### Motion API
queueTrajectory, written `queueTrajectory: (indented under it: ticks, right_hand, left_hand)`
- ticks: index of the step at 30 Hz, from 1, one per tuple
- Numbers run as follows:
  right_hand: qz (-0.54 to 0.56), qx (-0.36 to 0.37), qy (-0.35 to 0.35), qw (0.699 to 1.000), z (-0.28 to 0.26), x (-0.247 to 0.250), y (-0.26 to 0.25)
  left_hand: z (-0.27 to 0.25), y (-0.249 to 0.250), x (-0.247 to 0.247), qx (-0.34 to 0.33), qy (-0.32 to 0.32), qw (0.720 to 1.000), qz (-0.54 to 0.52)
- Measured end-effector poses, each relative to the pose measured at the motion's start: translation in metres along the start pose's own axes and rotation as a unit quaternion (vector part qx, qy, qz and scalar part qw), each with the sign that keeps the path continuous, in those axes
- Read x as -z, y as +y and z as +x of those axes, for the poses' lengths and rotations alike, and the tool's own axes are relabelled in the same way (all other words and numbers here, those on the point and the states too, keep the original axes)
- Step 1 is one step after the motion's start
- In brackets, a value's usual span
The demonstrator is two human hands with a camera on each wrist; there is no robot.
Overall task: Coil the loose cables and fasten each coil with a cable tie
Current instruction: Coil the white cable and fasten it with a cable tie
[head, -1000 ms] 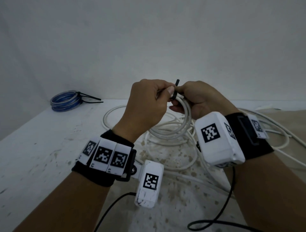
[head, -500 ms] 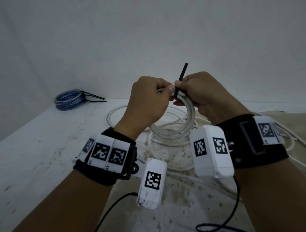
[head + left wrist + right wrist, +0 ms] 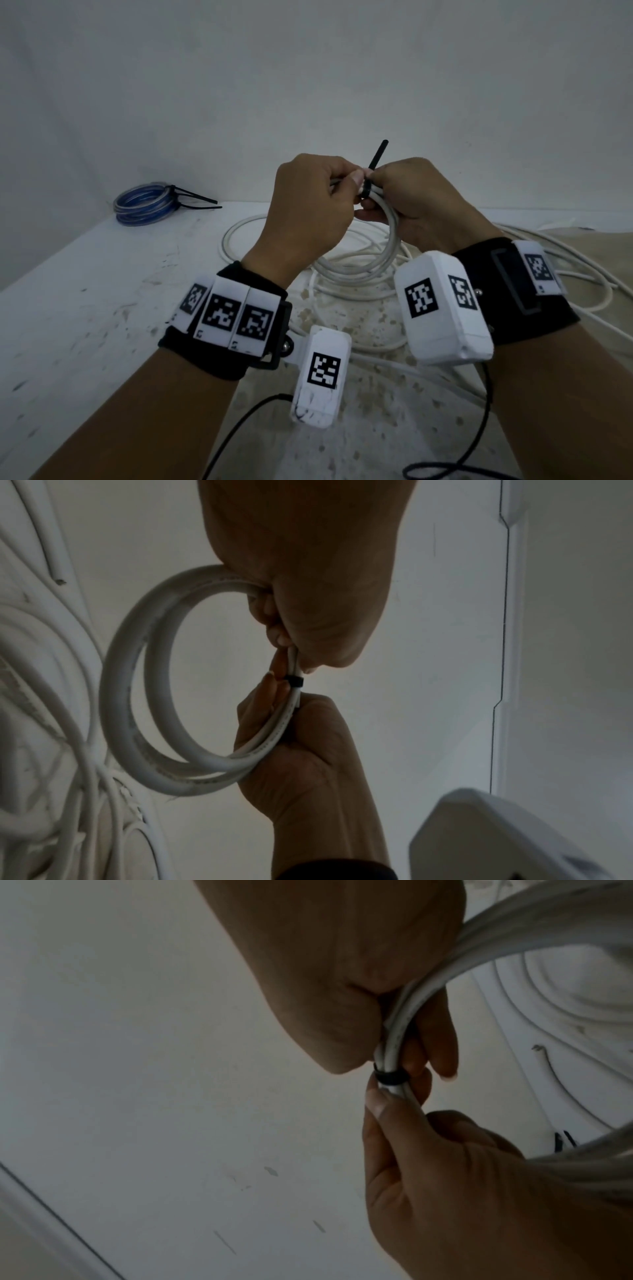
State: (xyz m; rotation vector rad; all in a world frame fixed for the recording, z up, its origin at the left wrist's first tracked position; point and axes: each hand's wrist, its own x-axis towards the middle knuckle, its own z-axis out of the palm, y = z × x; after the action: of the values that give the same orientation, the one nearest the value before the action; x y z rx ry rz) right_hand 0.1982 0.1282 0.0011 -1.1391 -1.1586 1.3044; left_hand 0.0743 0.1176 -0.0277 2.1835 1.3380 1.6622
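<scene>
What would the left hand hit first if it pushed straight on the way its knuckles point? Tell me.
Most likely the right hand: the left hand points rightward at it, both gripping the white coil either side of the black cable tie. Their fingertips look almost touching, though depth is unclear.

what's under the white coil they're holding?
Below the held coil, loose white cable sprawls in loops on the stained table. The left hand and right hand cover the coil's top; the wrist units hide part of the pile.
</scene>
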Motion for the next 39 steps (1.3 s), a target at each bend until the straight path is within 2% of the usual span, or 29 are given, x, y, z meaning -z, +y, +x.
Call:
queueTrajectory:
  ticks: [9, 12, 18, 22, 24, 26, 28, 30, 32, 35, 37, 39]
  right_hand:
    - [0.053, -0.064, 0.012, 0.996, 0.011, 0.000, 0.013]
    - [0.054, -0.062, 0.000, 0.997, 0.009, 0.000, 0.014]
    - [0.000, 0.016, -0.038, 0.999, 0.006, 0.005, -0.003]
    - [-0.087, 0.000, -0.116, 0.990, -0.002, -0.003, -0.011]
    - [-0.076, 0.003, -0.122, 0.990, -0.004, -0.014, -0.015]
    - [-0.055, 0.010, -0.118, 0.991, -0.008, -0.027, -0.020]
    - [-0.019, 0.012, -0.113, 0.993, -0.013, -0.040, -0.026]
    - [0.045, 0.004, -0.094, 0.994, -0.019, -0.052, -0.030]
    - [0.125, -0.005, -0.074, 0.989, -0.022, -0.062, -0.032]
    - [0.211, -0.022, -0.059, 0.975, -0.030, -0.083, -0.027]
    - [0.206, -0.022, -0.060, 0.976, -0.039, -0.097, -0.023]
    - [0.103, 0.005, -0.054, 0.993, -0.045, -0.105, -0.019]
  left_hand:
    - [-0.003, -0.010, -0.001, -0.015, -0.020, 0.999, 0.039]
    - [-0.002, -0.012, 0.000, -0.016, -0.027, 0.999, 0.043]
    - [0.005, -0.008, 0.013, 0.050, 0.001, 0.999, -0.018]
    - [0.009, 0.001, 0.036, 0.080, -0.007, 0.997, 0.000]
    - [0.009, 0.005, 0.052, 0.108, -0.021, 0.994, -0.007]
    - [0.008, 0.007, 0.071, 0.147, -0.029, 0.987, -0.058]
    - [0.004, 0.008, 0.090, 0.186, -0.024, 0.976, -0.114]
    - [-0.001, 0.008, 0.106, 0.238, 0.005, 0.952, -0.192]
    - [-0.012, 0.007, 0.115, 0.288, 0.035, 0.911, -0.291]
    - [-0.033, 0.007, 0.118, 0.314, 0.080, 0.856, -0.403]
    - [-0.041, 0.006, 0.120, 0.325, 0.126, 0.835, -0.425]
    - [-0.045, 0.003, 0.129, 0.344, 0.157, 0.825, -0.420]
